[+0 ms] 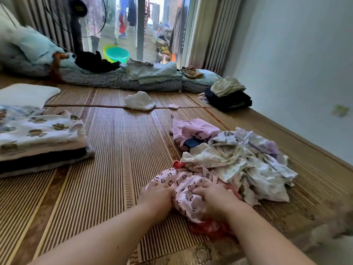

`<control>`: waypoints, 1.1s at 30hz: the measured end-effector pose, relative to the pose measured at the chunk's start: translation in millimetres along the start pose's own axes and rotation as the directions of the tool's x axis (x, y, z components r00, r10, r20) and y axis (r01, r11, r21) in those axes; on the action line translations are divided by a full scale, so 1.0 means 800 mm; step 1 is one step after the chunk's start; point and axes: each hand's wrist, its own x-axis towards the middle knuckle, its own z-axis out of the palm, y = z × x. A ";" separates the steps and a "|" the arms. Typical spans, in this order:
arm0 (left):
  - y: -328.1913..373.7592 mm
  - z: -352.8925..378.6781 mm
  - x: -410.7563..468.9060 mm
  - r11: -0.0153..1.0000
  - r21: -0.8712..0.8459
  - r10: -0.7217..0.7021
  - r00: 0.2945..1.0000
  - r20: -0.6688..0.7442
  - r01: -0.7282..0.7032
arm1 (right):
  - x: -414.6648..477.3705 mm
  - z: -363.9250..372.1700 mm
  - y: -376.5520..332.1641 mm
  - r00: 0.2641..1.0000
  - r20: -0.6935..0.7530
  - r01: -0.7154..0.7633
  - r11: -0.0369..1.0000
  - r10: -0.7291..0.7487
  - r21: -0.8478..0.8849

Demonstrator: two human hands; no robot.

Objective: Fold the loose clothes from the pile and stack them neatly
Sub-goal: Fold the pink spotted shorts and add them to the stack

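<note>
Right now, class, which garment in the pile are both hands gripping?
The pink dark-printed garment: left hand and right hand grip it; the white floral heap and lilac garment lie untouched.

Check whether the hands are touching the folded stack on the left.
No, the left hand and right hand grip the pink patterned garment by the loose pile.
</note>
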 end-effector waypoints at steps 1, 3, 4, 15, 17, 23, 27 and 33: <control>-0.004 -0.003 0.002 0.998 -0.058 -0.031 0.999 -0.031 0.029 | 0.003 0.004 0.004 1.000 -0.025 -0.013 1.000 0.012 -0.013; -0.014 -0.023 0.004 0.972 -0.229 -0.065 0.997 -0.050 0.052 | 0.010 -0.002 0.012 0.995 -0.091 -0.033 0.989 0.047 0.147; -0.017 -0.039 0.005 0.938 -0.343 -0.061 0.997 -0.056 0.038 | 0.012 -0.009 0.015 0.990 -0.125 -0.024 0.956 0.063 0.294; -0.052 -0.232 -0.096 0.984 -0.006 0.169 0.935 -0.310 -0.180 | -0.047 -0.123 -0.077 0.863 -0.498 0.438 0.374 0.078 0.818; -0.071 -0.243 -0.118 0.986 0.116 0.147 0.951 -0.274 -0.119 | -0.049 -0.127 -0.091 0.873 -0.480 0.439 0.293 0.085 0.850; -0.115 -0.256 -0.178 0.999 -0.049 -0.035 0.920 -0.391 0.017 | -0.024 -0.105 -0.128 0.930 -0.329 0.276 0.279 0.165 0.920; -0.114 -0.262 -0.192 0.985 -0.171 -0.100 0.900 -0.424 0.029 | -0.010 -0.076 -0.149 0.956 -0.273 0.152 0.619 0.105 0.770; -0.089 -0.261 -0.179 0.943 -0.251 -0.287 0.917 -0.278 0.219 | -0.051 -0.079 -0.227 0.785 -0.532 0.588 0.651 -0.316 0.481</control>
